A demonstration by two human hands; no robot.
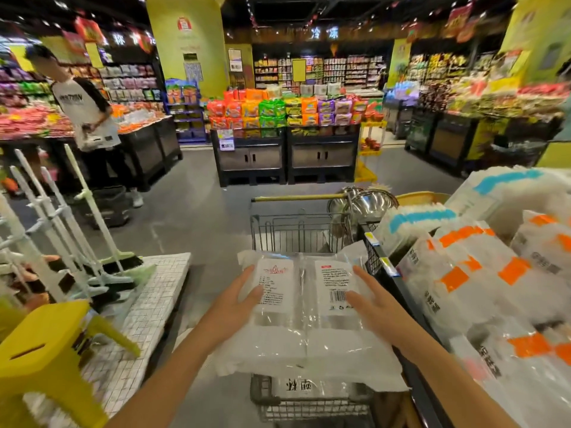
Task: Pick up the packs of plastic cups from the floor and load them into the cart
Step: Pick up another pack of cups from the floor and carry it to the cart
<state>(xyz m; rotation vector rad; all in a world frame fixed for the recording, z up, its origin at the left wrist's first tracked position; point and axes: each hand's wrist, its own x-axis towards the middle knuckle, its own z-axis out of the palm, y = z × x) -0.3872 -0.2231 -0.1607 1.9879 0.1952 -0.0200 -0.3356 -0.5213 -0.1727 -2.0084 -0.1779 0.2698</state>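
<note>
Floor of cart (pixel 296 230) below both hands: hidden under pack of plastic cups (pixel 306 329). Label print on pack, between left hand (pixel 236 301) and right hand (pixel 378 305): too small to read. Palms against pack: out of sight. Stacked packs (pixel 482 288) right of right hand: blurred, cut by right edge. Yellow stool (pixel 46 359) left of left hand: blurred, cut by left and bottom edges. Both forearms: cut by bottom edge.
</note>
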